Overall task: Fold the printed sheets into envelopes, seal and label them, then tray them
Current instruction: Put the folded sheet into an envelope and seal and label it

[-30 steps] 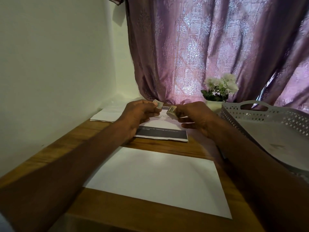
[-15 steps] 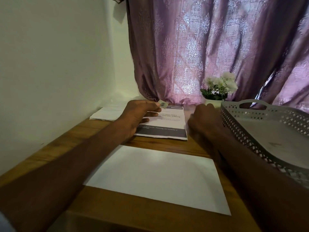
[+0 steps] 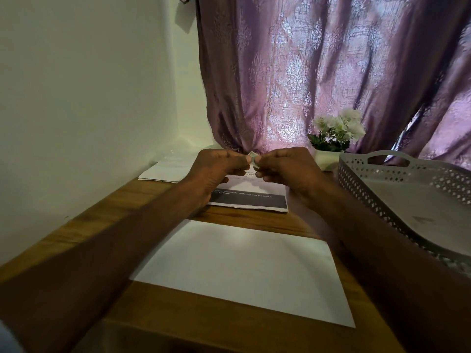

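Both hands meet over the far end of the desk (image 3: 158,207), the left hand (image 3: 219,168) and the right hand (image 3: 288,169) each pinching the same small greenish piece (image 3: 253,157) between thumb and fingertips, so neither hand is free. It is too small to identify; given the task, it is probably a label or sticker being peeled or readied, which would make this the sealing and labelling step. The piece sits right at the grip, held up just above the sheets (image 3: 251,197), a folded printed stack with a dark band along its near edge, lying under and between the two hands. The envelope (image 3: 244,271) lies flat and blank nearer the person, well short of the fingers and touched by neither hand. The tray (image 3: 407,200) stands to the right, beside the right forearm, with nothing visible in it. The next move probably calls for separating the piece cleanly with a light pinch, then carrying it back toward the envelope and pressing it down flat without creasing it
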A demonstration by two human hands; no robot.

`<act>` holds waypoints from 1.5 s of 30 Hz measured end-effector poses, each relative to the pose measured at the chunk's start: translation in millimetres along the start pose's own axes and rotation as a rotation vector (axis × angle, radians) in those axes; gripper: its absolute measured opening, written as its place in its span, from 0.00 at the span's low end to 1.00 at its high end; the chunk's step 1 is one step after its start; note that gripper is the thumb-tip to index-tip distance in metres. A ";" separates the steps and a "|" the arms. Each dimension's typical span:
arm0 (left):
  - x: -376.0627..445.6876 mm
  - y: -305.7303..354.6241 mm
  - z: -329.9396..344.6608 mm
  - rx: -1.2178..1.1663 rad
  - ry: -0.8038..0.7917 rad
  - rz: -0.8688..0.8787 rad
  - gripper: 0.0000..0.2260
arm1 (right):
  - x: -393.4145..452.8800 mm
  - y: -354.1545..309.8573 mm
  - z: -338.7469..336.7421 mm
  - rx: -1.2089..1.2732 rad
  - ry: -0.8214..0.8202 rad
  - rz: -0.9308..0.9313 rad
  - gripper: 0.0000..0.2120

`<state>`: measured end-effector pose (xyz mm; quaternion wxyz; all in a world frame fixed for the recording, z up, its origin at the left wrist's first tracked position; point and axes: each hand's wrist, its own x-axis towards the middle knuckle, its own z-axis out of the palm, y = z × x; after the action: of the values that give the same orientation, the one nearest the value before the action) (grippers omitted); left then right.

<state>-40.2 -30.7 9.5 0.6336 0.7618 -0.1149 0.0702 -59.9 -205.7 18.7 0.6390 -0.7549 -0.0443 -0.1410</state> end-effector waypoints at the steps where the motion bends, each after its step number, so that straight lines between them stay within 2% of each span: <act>1: -0.5 0.8 0.0 0.009 -0.002 -0.002 0.11 | -0.2 -0.7 -0.1 0.027 0.001 0.020 0.03; 6: 3.1 3.6 -5.8 0.044 0.061 -0.039 0.11 | 3.5 -0.7 1.6 0.086 0.005 0.091 0.06; 10: 8.4 1.5 -27.4 -0.026 0.124 -0.054 0.12 | 6.5 -0.1 -9.0 0.168 0.004 0.164 0.09; 13: 7.5 5.0 -27.2 -0.077 0.043 -0.030 0.16 | 4.0 -0.2 -8.6 0.148 -0.043 0.183 0.09; 15: 5.1 7.2 -20.3 -0.020 -0.036 -0.019 0.20 | 1.6 -2.0 -3.8 0.128 -0.069 0.183 0.09; 20: 3.4 5.0 -12.7 0.080 -0.086 0.042 0.12 | -3.9 -4.3 0.3 0.079 -0.127 0.164 0.10; 26: 6.5 3.4 -12.0 0.035 -0.083 0.014 0.10 | -7.1 -5.7 2.8 0.077 -0.141 0.178 0.11; 28: 8.1 2.2 -12.3 -0.008 -0.059 -0.004 0.07 | -10.6 -7.8 2.1 0.070 -0.139 0.199 0.11; 31: 13.0 3.0 -18.1 -0.076 0.033 -0.041 0.07 | -19.5 -10.7 -2.8 -0.001 -0.135 0.228 0.09; 33: 15.1 3.5 -20.5 0.033 0.036 0.037 0.08 | -27.2 -13.8 -9.4 -0.088 -0.135 0.230 0.08; 37: 2.5 5.3 -8.1 0.301 -0.183 0.331 0.07 | -50.1 -29.0 -27.2 -0.279 -0.186 0.232 0.10; 42: -20.2 9.2 4.3 0.437 -0.495 0.438 0.02 | -91.0 -62.4 -55.6 -0.645 -0.392 0.194 0.11; 45: -37.2 13.2 13.6 0.465 -0.680 0.490 0.05 | -111.0 -83.1 -71.7 -0.791 -0.615 0.201 0.09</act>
<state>-80.0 -43.1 10.0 0.3376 0.8136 -0.4733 -0.0119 -197.8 -248.3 78.2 0.2723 -0.9460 -0.1007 0.1440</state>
